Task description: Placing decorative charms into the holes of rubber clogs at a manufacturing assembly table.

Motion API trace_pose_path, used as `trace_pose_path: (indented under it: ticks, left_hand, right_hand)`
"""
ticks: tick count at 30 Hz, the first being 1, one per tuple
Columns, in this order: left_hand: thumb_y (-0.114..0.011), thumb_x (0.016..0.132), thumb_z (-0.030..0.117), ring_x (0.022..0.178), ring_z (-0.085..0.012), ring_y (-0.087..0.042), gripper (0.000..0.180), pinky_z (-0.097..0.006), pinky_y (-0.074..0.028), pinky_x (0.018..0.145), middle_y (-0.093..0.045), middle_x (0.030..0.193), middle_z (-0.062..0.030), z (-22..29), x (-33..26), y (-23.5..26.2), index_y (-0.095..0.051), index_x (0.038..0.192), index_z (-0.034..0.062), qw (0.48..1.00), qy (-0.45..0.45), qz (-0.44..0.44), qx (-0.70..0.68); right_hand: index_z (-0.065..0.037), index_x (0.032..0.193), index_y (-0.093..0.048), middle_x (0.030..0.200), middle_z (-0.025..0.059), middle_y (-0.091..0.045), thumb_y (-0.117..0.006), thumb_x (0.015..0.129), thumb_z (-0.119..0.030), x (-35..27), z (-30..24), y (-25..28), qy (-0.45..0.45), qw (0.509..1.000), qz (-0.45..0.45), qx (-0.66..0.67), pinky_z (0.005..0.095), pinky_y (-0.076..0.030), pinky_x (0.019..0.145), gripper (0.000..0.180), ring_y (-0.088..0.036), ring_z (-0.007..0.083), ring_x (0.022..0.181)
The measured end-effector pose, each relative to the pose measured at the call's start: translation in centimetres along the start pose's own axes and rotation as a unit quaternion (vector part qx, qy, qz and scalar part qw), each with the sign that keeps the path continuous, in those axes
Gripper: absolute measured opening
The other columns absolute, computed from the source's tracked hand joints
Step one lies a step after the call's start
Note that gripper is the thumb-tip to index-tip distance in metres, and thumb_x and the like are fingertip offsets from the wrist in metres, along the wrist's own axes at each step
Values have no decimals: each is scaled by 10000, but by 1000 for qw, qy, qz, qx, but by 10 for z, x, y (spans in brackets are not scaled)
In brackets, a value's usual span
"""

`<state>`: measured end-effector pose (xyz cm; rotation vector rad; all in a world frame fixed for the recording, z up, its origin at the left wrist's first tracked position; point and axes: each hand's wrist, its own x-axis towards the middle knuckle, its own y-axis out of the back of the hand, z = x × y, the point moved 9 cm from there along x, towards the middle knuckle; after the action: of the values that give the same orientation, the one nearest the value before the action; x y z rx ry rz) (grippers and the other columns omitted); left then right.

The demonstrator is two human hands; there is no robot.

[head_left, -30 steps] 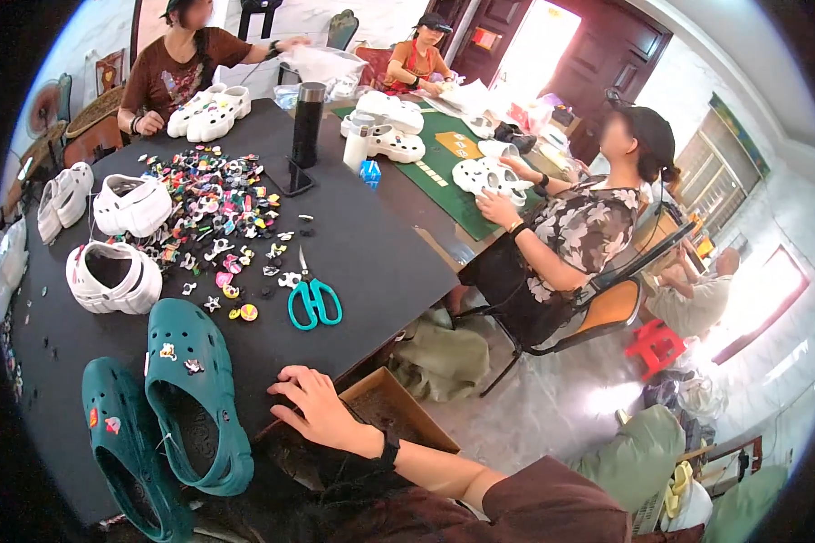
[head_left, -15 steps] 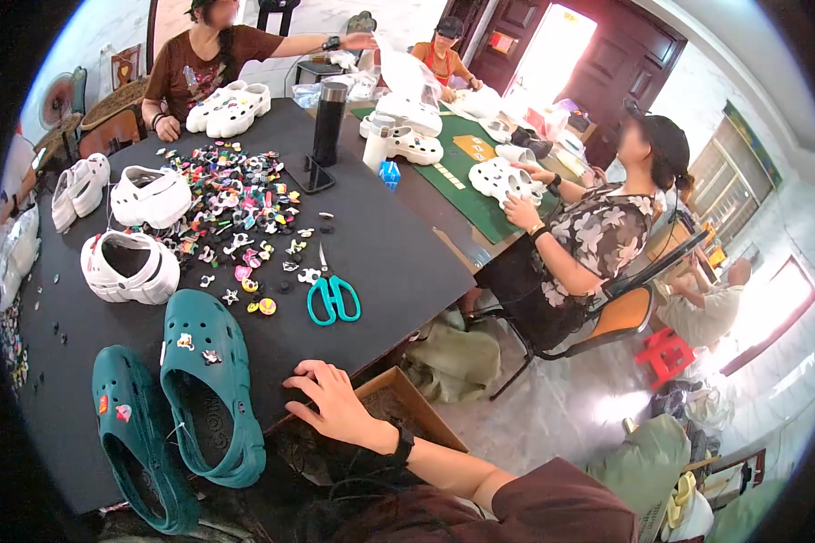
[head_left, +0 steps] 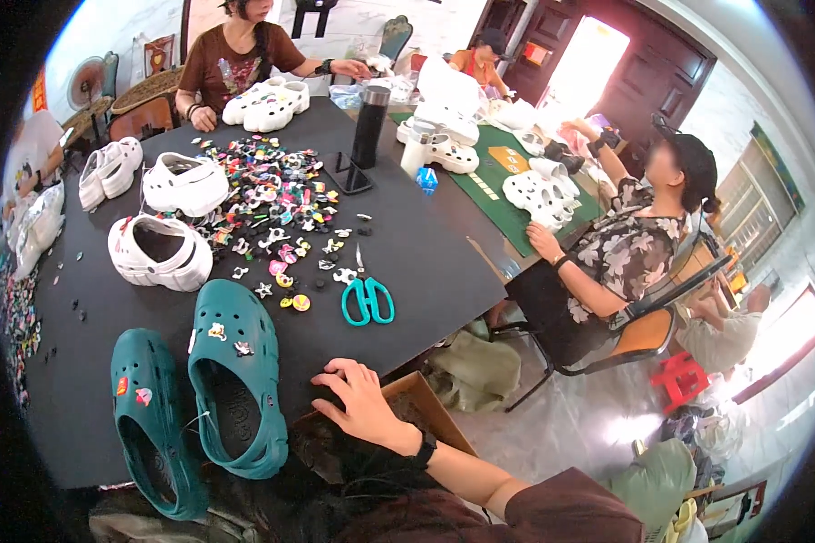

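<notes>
My right hand (head_left: 364, 404) rests on the near edge of the black table (head_left: 426, 294), palm down, its slightly bent fingers apart and nothing in them. My left hand is out of sight. To the left of my right hand stand two dark green clogs, one (head_left: 238, 376) nearer the hand and another (head_left: 154, 425) farther left, each with small charms on its upper. A thin tie shows between them. Beyond my hand lie scissors (head_left: 368, 300) with teal handles, their blades pointing away from me. A colourful heap of shoe charms (head_left: 276, 195) spreads over the table's middle.
White clogs (head_left: 160, 253) stand at the left, with another pair (head_left: 267, 104) at the far side. A phone (head_left: 349, 174) and a black flask (head_left: 369, 127) are near the right edge. A co-worker (head_left: 625, 226) sits at the green mat; an open cardboard box (head_left: 426, 412) is below the table edge.
The whole view has shifted, so things appear farther right. The co-worker at the right has lifted one hand off the white clogs and reaches toward the back. My right hand stays at the table edge.
</notes>
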<state>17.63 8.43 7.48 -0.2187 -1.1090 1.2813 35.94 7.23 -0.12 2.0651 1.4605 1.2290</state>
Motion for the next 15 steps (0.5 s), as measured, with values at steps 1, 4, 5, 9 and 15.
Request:
trace_pose_path:
  ticks: [1, 4, 5, 9, 15]
  left_hand:
    - [-416, 904, 320, 1239, -312, -377, 421, -384, -351, 963, -412, 1311, -188, 4, 0, 2, -487, 1177, 8, 1000, -2, 2, 2]
    - [-416, 906, 326, 1239, -312, -378, 421, -385, -351, 964, -411, 1312, -188, 25, -5, 12, -490, 1174, 10, 999, -12, 14, 27]
    - [-416, 906, 328, 1239, -312, -378, 422, -385, -351, 964, -410, 1312, -188, 36, -7, 18, -491, 1173, 10, 999, -16, 21, 43]
    - [-415, 909, 336, 1238, -312, -379, 423, -387, -352, 965, -409, 1313, -188, 91, -23, 44, -494, 1169, 12, 988, -36, 63, 134]
    - [-496, 913, 291, 1106, -151, -487, 171, -315, -386, 838, -579, 1068, 49, 19, -70, 80, -585, 968, 156, 906, 308, 257, -135]
  right_hand:
    - [-126, 1038, -554, 1056, 53, -449, -671, 753, -213, 1, 0, 0, 3, 1000, -4, 6, 373, -348, 824, 320, -474, 217, 934]
    - [-135, 1029, -569, 1038, 50, -473, -688, 725, -205, 2, 1, 0, 9, 1000, -1, -8, 363, -353, 787, 334, -483, 209, 886]
    - [-134, 1018, -575, 1039, 59, -481, -692, 715, -200, 2, 0, -2, 16, 1000, -4, -4, 371, -359, 784, 331, -485, 216, 893]
    - [-111, 974, -579, 1030, 94, -492, -689, 701, -197, 5, 9, -5, 30, 998, -7, -53, 395, -380, 770, 307, -485, 279, 932]
    - [-116, 1000, -577, 1052, 87, -484, -686, 694, -141, 9, -8, 3, 17, 998, -13, -62, 386, -352, 808, 326, -463, 272, 964]
